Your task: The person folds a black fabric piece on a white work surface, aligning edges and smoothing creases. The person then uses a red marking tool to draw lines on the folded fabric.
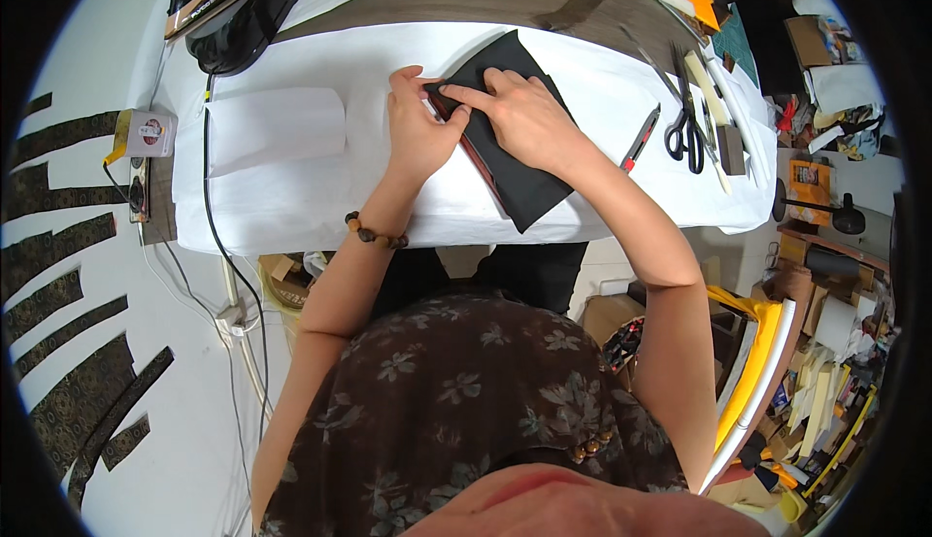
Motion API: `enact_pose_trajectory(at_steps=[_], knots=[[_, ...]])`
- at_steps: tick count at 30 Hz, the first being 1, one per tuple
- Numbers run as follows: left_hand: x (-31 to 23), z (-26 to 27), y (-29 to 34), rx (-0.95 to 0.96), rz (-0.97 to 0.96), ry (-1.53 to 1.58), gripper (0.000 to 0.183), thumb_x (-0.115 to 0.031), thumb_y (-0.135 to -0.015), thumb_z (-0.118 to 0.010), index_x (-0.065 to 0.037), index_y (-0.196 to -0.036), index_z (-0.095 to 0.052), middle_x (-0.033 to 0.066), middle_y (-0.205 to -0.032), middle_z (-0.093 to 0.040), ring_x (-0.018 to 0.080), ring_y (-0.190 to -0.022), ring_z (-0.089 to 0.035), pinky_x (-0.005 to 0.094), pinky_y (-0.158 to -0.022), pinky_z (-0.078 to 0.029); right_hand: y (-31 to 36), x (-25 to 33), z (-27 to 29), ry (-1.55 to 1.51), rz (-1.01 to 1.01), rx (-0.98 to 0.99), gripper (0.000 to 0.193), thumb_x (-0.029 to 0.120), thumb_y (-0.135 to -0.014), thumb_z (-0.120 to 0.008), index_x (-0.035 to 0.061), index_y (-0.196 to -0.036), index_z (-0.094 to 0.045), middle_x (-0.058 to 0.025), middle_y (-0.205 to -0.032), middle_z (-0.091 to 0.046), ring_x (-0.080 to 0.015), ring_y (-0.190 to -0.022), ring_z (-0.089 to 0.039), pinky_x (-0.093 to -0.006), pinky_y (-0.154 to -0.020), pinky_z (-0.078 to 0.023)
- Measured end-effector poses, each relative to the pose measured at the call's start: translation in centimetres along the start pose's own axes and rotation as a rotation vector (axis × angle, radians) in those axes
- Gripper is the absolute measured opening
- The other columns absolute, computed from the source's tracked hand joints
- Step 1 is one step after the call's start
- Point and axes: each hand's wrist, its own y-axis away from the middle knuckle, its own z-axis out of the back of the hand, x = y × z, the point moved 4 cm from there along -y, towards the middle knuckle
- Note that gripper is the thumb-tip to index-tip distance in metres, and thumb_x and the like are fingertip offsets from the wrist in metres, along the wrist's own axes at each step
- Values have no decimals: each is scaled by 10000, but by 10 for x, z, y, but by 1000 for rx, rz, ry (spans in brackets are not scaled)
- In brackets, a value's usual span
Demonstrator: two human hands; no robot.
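Note:
A flat black piece (529, 173), fabric or thin leather, lies slantwise on the white-covered table, with a reddish-brown edge (478, 166) showing along its left side. My left hand (419, 129) is at its upper left edge, thumb and fingers closed about the corner. On top of the black piece rests my right hand (529, 121), its index finger stretched to that same corner and its other fingers bent against the surface. The right thumb is hidden. Left of my hands lies a white paper sheet (277, 129).
Right of the black piece lie a red-and-black pen (641, 137), black-handled scissors (685, 139) and several slim tools. A black device (233, 37) stands at the back left. A black cable (208, 183) crosses the table's left side. Cluttered shelves (825, 382) stand at the right.

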Motion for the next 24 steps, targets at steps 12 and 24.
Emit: enact_pose_trajectory(at_steps=[12,24], knots=[[-5,1,1,8,-30,-106,709,-120,-732,-829,20,-1310,-443,160,-1099,-650,328,-1017,-564,447,-888,-473,3,-1,5,29,25,-67,516,59,-933,-581,284,-1394,-636,-129,-1017,-622,-295,-980,-652,-449,-817,-491],[-7,2,1,36,-19,-179,621,-154,-722,-848,-20,-1245,-539,138,-1123,-661,340,-1066,-563,444,-908,-485,6,0,-3,-22,52,-58,533,48,-943,-571,256,-1432,-617,-135,-1043,-618,-293,-988,-648,-442,-816,-489]])
